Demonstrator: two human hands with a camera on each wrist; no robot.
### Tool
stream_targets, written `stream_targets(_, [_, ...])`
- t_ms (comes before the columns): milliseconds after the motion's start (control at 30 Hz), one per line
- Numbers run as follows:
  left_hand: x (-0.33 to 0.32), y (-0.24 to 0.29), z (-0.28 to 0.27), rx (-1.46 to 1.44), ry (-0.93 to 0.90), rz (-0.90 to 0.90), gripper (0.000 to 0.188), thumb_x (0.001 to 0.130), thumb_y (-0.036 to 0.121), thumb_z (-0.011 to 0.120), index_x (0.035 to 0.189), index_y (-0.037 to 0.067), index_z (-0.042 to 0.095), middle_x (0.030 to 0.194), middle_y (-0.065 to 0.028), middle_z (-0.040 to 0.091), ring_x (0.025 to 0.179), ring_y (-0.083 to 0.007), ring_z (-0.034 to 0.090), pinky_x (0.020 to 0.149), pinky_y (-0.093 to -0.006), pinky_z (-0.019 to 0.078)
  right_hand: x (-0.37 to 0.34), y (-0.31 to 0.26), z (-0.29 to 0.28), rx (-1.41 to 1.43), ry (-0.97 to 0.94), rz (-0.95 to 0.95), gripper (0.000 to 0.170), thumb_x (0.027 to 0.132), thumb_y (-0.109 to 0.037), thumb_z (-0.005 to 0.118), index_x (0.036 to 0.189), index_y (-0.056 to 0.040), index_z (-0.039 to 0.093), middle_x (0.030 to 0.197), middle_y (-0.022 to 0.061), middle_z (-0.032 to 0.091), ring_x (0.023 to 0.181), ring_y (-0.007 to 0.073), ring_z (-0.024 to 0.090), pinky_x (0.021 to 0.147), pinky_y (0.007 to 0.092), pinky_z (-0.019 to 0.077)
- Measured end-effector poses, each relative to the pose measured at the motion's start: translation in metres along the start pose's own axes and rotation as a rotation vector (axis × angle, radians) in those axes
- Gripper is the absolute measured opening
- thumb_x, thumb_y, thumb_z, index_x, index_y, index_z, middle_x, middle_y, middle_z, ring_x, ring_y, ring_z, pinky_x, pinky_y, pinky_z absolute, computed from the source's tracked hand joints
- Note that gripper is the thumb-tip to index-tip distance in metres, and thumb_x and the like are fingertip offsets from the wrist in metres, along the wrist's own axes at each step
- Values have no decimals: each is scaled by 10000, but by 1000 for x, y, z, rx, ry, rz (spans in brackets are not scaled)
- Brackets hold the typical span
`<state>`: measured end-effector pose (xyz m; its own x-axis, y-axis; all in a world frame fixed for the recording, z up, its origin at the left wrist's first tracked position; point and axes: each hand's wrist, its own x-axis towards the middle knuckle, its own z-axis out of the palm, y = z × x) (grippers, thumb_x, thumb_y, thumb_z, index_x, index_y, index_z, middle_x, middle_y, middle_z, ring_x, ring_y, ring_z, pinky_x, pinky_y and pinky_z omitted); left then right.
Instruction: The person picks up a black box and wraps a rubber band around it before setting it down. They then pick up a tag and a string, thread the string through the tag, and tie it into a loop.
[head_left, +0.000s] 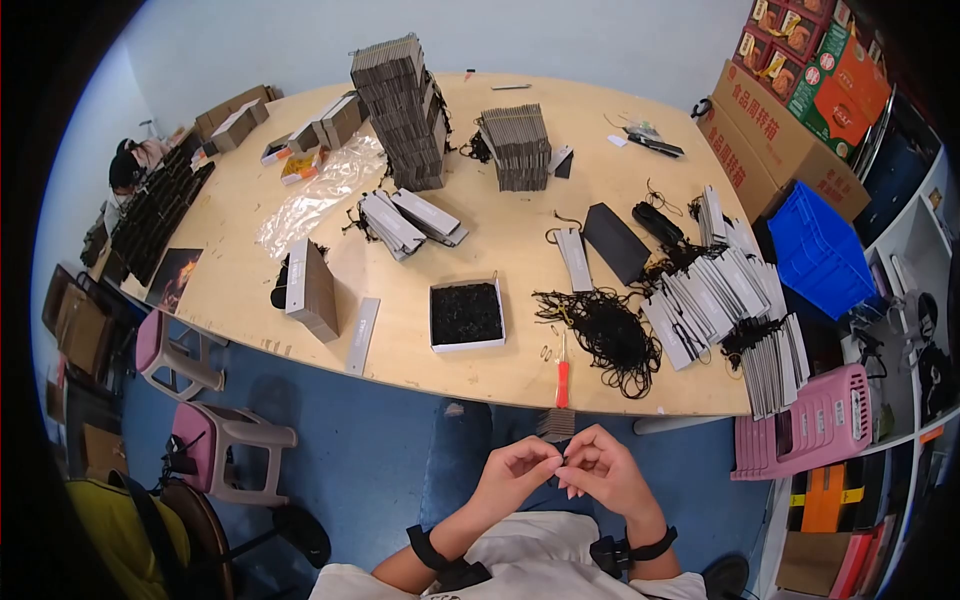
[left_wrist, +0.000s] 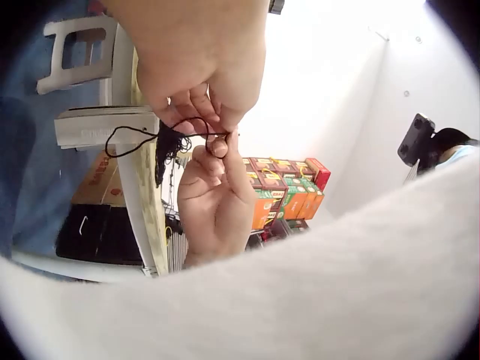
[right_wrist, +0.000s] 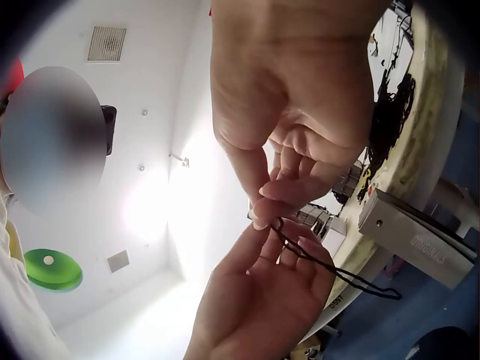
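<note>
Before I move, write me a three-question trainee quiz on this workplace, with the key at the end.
1. True or false: the fingertips of the left hand and the right hand meet at a thin black cord.
2. Which is nearest the red-handled tool?
A) the blue crate
B) the tangled black cords
C) the tallest stack
3. Fill in the colour: the open white box holds ____ material.
Key: 1 true; 2 B; 3 black
</note>
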<state>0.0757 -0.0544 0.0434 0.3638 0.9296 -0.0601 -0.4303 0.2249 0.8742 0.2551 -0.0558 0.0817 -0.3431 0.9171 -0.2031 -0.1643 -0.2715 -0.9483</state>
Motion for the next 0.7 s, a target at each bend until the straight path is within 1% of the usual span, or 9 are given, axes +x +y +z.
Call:
stream_targets(67, [0, 3, 0, -16, -13, -5, 77, 938, 21, 595, 980, -32, 631, 927, -43, 600, 854, -109, 574, 787, -249, 461, 0, 2, 0, -5, -18, 3, 238, 879, 15, 653, 1031, -20, 473, 778, 101, 646, 665, 120, 628, 562, 227, 499])
stream_targets(133, [0, 8, 2, -110, -86, -29, 74, 943, 22, 586, 984, -28, 623, 941, -44, 593, 852, -116, 572, 773, -253, 458, 1, 3, 2, 0, -7, -1, 247, 881, 8, 653, 1035, -29, 463, 773, 96, 645, 643, 117, 622, 545, 222, 486])
stream_targets(167, [0, 8, 0, -109, -85, -28, 74, 943, 22, 586, 984, -28, 623, 941, -44, 593, 852, -116, 572, 773, -253, 458, 1, 1, 3, 0, -8, -1, 247, 881, 8, 653, 1035, -29, 463, 773, 96, 645, 643, 117, 622, 545, 222, 486])
stream_targets(233, [0, 9, -3, -96, -141, -59, 76, 941, 17, 586, 991, -29, 620, 947, -45, 590, 857, -122, 574, 783, -259, 461, -1, -4, 3, 9, -43, 55, 223, 908, -28, 639, 1045, -23, 463, 790, 75, 641, 685, 92, 604, 573, 215, 469])
stream_targets(367, [0, 10, -6, -82, -159, -88, 75, 940, 16, 587, 991, -29, 620, 947, -46, 588, 868, -125, 576, 798, -266, 463, -2, -3, 0, 42, -69, 84, 222, 909, -39, 643, 1038, -29, 462, 789, 76, 636, 675, 93, 599, 565, 210, 462])
stream_targets(467, [1, 9, -9, -55, -165, -103, 72, 941, 13, 585, 989, -28, 619, 955, -44, 586, 879, -126, 577, 812, -270, 463, -1, -2, -1, 64, -78, 70, 222, 911, -48, 646, 1035, -35, 462, 786, 77, 636, 654, 92, 591, 555, 206, 453])
stream_targets(533, [2, 9, -10, -60, -206, -88, 70, 943, 15, 585, 991, -25, 617, 960, -39, 582, 884, -120, 573, 817, -271, 461, -1, -2, -2, 84, -105, 83, 224, 911, -52, 649, 1036, -38, 463, 786, 78, 637, 640, 89, 587, 546, 203, 446])
stream_targets(667, [3, 9, -10, -98, -226, -106, 74, 946, 31, 589, 994, -20, 611, 963, -37, 580, 882, -114, 571, 817, -271, 460, -1, -3, -2, 28, -104, 99, 232, 908, -54, 652, 1038, -37, 460, 795, 84, 643, 625, 83, 577, 540, 199, 438])
stream_targets(700, [2, 8, -9, -103, -198, -101, 75, 949, 41, 589, 992, -17, 608, 957, -35, 580, 879, -114, 572, 817, -268, 458, -2, -3, 0, 36, -74, 79, 225, 907, -51, 651, 1034, -36, 466, 805, 87, 647, 640, 82, 587, 539, 198, 439])
